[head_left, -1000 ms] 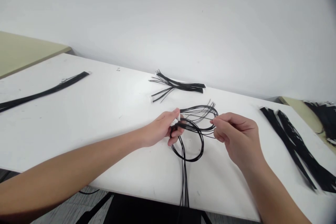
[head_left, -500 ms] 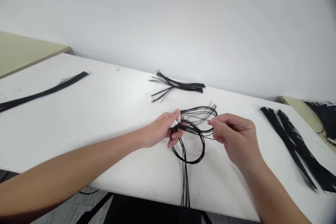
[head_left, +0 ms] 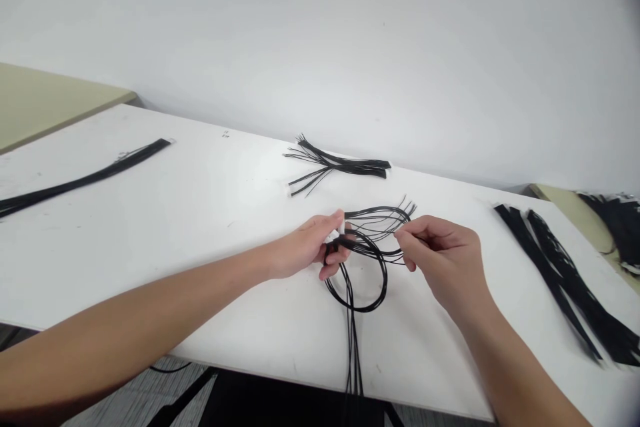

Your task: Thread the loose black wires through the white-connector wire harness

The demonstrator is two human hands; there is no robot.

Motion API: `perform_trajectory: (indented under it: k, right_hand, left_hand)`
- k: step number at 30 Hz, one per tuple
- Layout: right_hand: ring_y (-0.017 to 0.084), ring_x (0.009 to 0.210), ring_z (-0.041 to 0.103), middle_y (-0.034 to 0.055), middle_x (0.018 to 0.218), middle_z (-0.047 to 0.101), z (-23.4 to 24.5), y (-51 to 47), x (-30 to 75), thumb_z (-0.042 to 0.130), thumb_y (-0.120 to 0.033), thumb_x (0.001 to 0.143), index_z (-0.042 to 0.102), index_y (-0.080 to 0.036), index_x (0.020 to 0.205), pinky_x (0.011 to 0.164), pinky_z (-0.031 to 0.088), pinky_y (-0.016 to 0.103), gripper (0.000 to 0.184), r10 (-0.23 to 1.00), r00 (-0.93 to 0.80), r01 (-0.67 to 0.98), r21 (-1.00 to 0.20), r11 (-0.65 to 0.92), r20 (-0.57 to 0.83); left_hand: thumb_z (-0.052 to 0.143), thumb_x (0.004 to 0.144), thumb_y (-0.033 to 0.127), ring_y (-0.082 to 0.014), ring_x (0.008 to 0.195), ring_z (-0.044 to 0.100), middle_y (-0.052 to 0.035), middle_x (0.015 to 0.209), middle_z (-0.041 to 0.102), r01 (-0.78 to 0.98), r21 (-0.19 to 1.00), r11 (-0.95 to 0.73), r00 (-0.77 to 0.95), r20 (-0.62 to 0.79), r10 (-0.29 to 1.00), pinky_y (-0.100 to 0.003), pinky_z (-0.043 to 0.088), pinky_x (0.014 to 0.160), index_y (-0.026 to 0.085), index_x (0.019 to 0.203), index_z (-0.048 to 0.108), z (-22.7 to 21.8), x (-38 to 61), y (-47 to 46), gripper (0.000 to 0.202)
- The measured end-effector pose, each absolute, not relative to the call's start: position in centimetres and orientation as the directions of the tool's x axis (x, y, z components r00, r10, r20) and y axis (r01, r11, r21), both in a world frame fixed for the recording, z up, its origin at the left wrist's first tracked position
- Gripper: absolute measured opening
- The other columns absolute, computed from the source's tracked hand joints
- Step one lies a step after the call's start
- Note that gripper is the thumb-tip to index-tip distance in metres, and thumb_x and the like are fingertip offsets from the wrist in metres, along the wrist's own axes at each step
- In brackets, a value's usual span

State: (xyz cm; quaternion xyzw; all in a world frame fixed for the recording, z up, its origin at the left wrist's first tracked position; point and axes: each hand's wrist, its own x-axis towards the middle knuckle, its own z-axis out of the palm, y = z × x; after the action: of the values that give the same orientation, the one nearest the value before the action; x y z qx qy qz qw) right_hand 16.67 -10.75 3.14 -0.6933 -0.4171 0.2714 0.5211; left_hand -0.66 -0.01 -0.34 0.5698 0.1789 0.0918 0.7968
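Between thumb and fingers, my left hand (head_left: 320, 239) grips the white connectors (head_left: 334, 235) of a black wire harness (head_left: 384, 280). Its wires curl into loops to the right, and several strands hang down past the table's front edge. My right hand (head_left: 440, 247) is closed in a pinch at the right side of the loops, with a single thin black wire (head_left: 373, 229) running from the connector to its fingertips. The exact tip of that wire is hidden by the fingers. Loose wire ends (head_left: 407, 205) fan out behind the right hand.
A bundle of black wires (head_left: 345, 164) lies at the back of the white table (head_left: 210, 213). Another long bundle (head_left: 85, 177) is on the left, and thick bundles (head_left: 565, 273) lie on the right. More wires (head_left: 615, 227) rest on a yellowish surface (head_left: 555, 195) at far right.
My right hand has shifted slightly left, toward the left hand, still pinching the wire. The left hand keeps its hold with hardly any movement.
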Motion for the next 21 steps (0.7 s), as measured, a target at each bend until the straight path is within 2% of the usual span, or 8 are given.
perform_trajectory:
  k: [6,11,15,21]
  right_hand:
    - [0.006,0.039,0.039,-0.0050,0.039,0.043,3.14,-10.54,16.46,0.062,-0.019,0.066,0.060,-0.016,0.057,0.039,0.033,0.018,0.010,0.857,0.515,0.266,-0.955,-0.134,0.024]
    - [0.007,0.042,0.043,-0.0044,0.045,0.044,2.72,-10.55,16.36,0.060,-0.017,0.065,0.059,-0.016,0.056,0.040,0.036,0.019,0.010,0.872,0.488,0.333,-0.932,-0.147,0.036]
    - [0.008,0.043,0.042,-0.0045,0.044,0.043,2.58,-10.65,16.35,0.059,-0.018,0.067,0.059,-0.016,0.058,0.039,0.038,0.019,0.009,0.900,0.435,0.292,-0.949,-0.117,0.023]
    - [0.009,0.042,0.047,-0.0046,0.050,0.043,2.50,-10.58,17.14,0.058,-0.026,0.075,0.059,-0.016,0.065,0.041,0.043,0.022,0.014,0.922,0.373,0.302,-0.953,-0.015,0.104]
  left_hand:
    - [0.026,0.093,0.057,-0.0077,0.039,0.042,0.0056,0.052,0.036,0.073,0.945,0.319,0.914,-0.191,0.357,-0.026,0.036,0.052,0.016,0.062,0.042,-0.43,-0.53,0.16,0.053]
    - [0.028,0.092,0.056,-0.0075,0.038,0.041,0.0052,0.053,0.038,0.048,0.930,0.363,0.919,-0.184,0.349,-0.024,0.034,0.047,0.016,0.066,0.044,-0.68,-0.50,0.25,0.051]
    - [0.030,0.092,0.057,-0.0077,0.035,0.038,0.0067,0.050,0.039,0.045,0.887,0.460,0.903,-0.233,0.360,-0.023,0.033,0.044,0.017,0.077,0.045,-0.74,-0.46,0.33,0.044]
    - [0.032,0.090,0.060,-0.0076,0.038,0.041,0.0063,0.052,0.040,0.062,0.895,0.442,0.912,-0.231,0.339,-0.023,0.035,0.048,0.018,0.074,0.043,-0.37,-0.61,0.18,0.046]
